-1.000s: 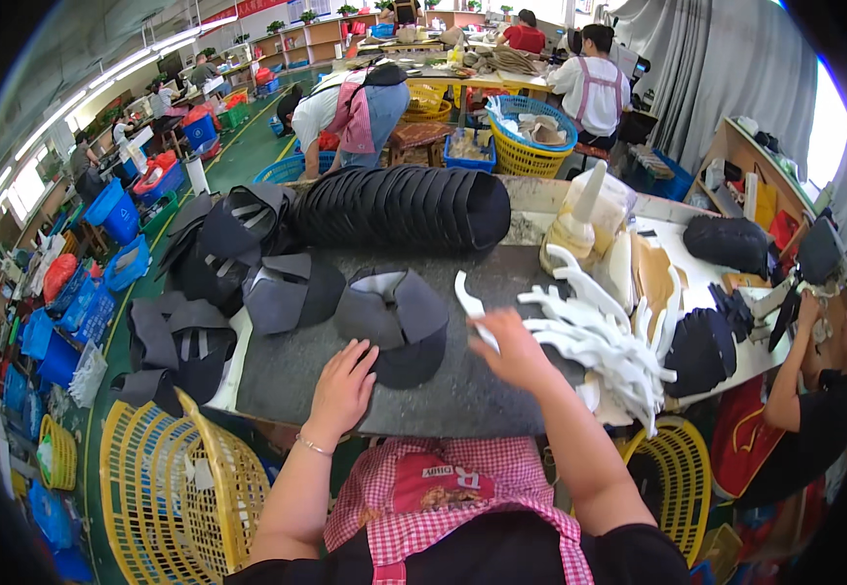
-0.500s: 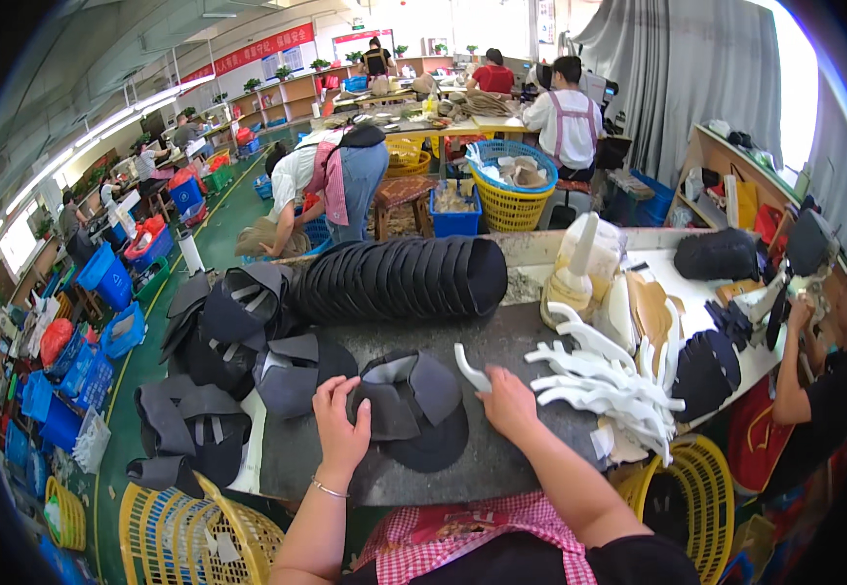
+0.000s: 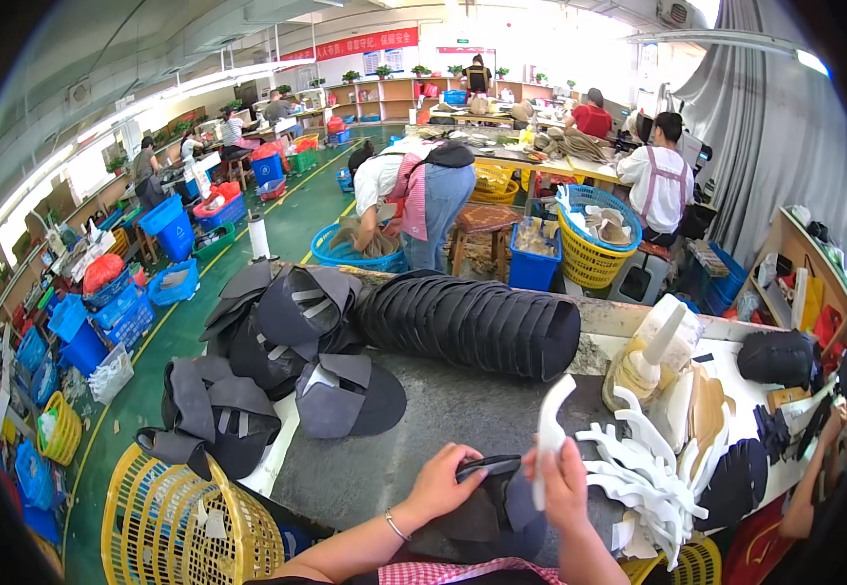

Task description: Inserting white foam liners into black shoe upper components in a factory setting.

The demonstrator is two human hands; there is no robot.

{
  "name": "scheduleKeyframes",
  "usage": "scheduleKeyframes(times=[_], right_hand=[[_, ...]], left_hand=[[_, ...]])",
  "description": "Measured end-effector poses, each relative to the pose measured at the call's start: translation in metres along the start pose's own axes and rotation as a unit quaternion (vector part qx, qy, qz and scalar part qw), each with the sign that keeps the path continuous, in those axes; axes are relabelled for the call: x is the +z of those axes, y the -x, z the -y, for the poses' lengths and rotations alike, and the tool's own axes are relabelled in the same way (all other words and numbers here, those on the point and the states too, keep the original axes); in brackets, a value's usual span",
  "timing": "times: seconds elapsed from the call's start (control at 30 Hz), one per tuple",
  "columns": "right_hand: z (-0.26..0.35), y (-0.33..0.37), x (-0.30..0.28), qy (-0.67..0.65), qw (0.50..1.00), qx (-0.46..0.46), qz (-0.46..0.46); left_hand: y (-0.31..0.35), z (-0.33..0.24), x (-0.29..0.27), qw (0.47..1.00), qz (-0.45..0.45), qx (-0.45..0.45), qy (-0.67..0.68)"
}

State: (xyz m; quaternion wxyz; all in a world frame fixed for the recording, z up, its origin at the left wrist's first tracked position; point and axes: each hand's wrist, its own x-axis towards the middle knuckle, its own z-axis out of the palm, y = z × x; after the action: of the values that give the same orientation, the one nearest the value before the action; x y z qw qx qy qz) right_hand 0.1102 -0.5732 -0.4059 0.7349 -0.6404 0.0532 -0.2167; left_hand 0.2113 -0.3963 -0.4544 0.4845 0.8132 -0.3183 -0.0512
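Note:
A dark grey and black cap (image 3: 472,522) rests near my body at the front edge of the table. My left hand (image 3: 438,489) grips the cap's upper edge with thumb and fingers. In my right hand (image 3: 565,485) a curved white strip (image 3: 552,419) stands nearly upright, just over the cap's right side. More such white strips (image 3: 643,483) lie heaped to the right of that hand. A similar grey-and-black cap (image 3: 345,395) sits left of my hands, with further caps (image 3: 296,312) piled behind it.
A long row of nested black cap pieces (image 3: 467,322) lies at the back of the dark work surface (image 3: 345,487). A cream cone-topped pot (image 3: 643,361) stands right of it. Yellow baskets (image 3: 184,522) flank the table front. A co-worker's arm (image 3: 818,468) reaches in at right.
My view has shifted. The cap has come closer to my body, with my left hand now gripping its edge. My right hand has lifted the white strip and turned it upright beside the cap.

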Motion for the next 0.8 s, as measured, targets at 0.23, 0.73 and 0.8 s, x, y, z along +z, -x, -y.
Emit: scheduleKeyframes(times=[0.23,0.73,0.8], right_hand=[[-0.034,-0.018,0.055,-0.093,0.986,0.045,0.13],[0.003,-0.001,0.005,0.049,0.982,0.103,0.151],[0.01,0.001,0.016,0.032,0.992,0.038,0.118]], left_hand=[[-0.021,0.001,-0.013,0.996,0.04,0.067,-0.038],[-0.037,-0.012,-0.021,0.987,0.125,0.063,-0.078],[-0.033,-0.005,-0.012,0.989,0.097,0.059,-0.099]])
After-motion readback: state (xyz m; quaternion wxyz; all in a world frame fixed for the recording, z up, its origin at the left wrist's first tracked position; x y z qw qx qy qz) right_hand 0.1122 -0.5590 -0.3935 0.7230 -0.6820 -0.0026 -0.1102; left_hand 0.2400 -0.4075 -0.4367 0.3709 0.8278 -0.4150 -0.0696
